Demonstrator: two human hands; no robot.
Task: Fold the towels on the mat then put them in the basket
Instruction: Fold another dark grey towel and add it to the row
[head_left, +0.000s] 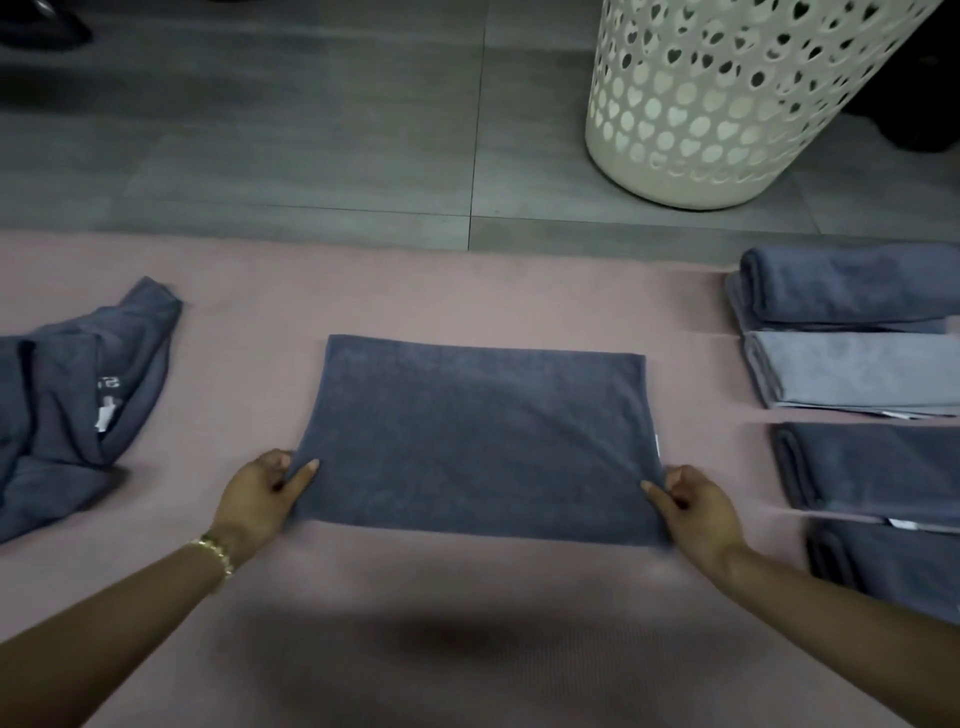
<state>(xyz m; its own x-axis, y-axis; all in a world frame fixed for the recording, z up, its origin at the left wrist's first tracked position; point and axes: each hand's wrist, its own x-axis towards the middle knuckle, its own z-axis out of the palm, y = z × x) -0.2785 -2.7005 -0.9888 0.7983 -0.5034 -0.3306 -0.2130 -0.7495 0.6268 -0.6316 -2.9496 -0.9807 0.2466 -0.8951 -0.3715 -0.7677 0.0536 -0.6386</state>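
mat (467, 649): pink, fills the lower frame; all towels in view lie on it.
L hand (262, 493): lower left of centre. You pinch the lower left corner of the centre towel (478, 441), one finger straight on top of the cloth, the others curled at the edge. A bracelet (215, 553) is on this wrist.
R hand (698, 506): lower right of centre. Same pinch on the lower right corner, one finger on top, the rest curled.
centre towel: mid frame, flat, a wide rectangle, prob. folded once already. I judge it needs one or two folds more.
crumpled towel (78, 395): left edge of frame, not folded yet.
folded towels (857, 374): right edge, a row of four piles, one of lighter grey. Folding done, not in the basket.
floor (260, 130): grey tiles, above the mat in the frame.
basket (727, 104): upper right, white w/ heart holes, stands on the floor, apart from the mat. You can't see inside, so its content is unknown.
progress: folding is more than half done, I judge; the basket step seems not begun.
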